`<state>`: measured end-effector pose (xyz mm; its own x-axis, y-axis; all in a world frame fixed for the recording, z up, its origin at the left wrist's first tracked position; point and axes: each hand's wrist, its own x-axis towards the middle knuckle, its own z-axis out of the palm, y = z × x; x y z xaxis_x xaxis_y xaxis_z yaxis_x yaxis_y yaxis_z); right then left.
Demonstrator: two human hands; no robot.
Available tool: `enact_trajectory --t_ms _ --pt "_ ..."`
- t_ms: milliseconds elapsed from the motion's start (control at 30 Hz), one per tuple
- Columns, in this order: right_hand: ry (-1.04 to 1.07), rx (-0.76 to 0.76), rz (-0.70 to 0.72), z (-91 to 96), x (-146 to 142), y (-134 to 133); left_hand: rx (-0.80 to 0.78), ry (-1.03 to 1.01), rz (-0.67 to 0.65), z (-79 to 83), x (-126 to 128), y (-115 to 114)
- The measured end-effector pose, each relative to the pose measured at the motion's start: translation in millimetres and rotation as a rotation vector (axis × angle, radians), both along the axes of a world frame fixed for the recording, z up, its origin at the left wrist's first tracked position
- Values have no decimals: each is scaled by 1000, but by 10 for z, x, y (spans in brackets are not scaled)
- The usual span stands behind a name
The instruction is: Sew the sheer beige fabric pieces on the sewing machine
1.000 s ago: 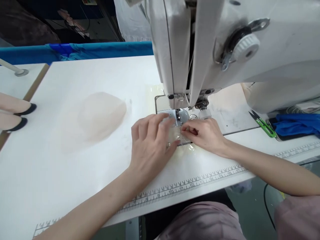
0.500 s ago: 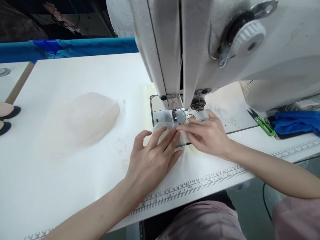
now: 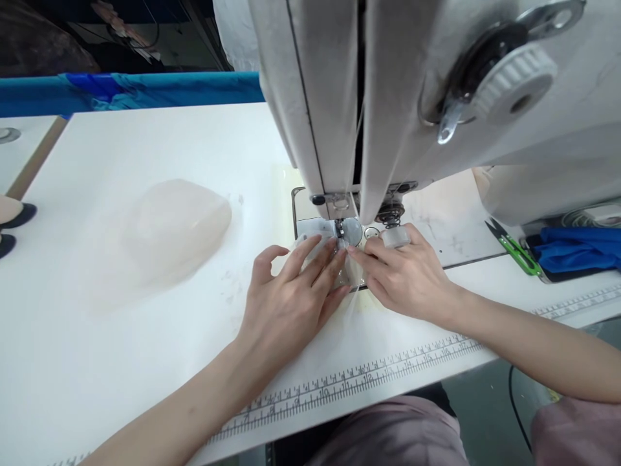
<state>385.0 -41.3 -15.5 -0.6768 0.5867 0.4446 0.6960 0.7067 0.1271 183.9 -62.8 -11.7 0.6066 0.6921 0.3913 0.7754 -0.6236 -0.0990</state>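
A piece of thin, see-through fabric (image 3: 353, 277) lies on the metal plate (image 3: 315, 226) of a white sewing machine (image 3: 330, 116), just in front of the presser foot (image 3: 340, 229). My left hand (image 3: 294, 291) rests on it, palm down, fingers spread and tips close to the foot. From the right, my right hand (image 3: 410, 272) has its fingers bent together, and its index fingertip presses the fabric beside the left fingertips. Part of the fabric is hidden under both hands.
A pale sheer piece (image 3: 179, 226) lies on the white table at left. Green-handled snips (image 3: 517, 249) and blue cloth (image 3: 577, 247) lie at right. A printed ruler (image 3: 339, 388) runs along the front edge. Another person's dark-tipped fingers (image 3: 12, 213) show at far left.
The view has shifted slightly, so the machine head looks a little larger. Both hands stay at the presser foot, with the right fingertips now slightly apart from the left ones.
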Motion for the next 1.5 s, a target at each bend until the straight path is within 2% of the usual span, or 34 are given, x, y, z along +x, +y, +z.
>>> enact_trajectory --t_ms 400,633,933,1233,1333,1400,1500 --pt "-39 -61 -22 -27 3 37 20 -7 17 -17 -5 68" --pt "-34 -39 -18 -39 8 40 22 -26 18 -22 5 61" --pt "-34 -14 -40 -25 -15 29 -63 -73 12 -9 -11 65" --pt "-56 11 -60 -41 -20 63 -58 -73 5 -47 -29 94" --pt "-26 16 -37 -22 -8 66 -34 -118 -34 10 -54 68" --pt "3 18 17 -5 7 62 -96 -163 -84 93 -73 15" --pt "28 14 139 7 30 55 -319 -140 -153 215 -80 -93"
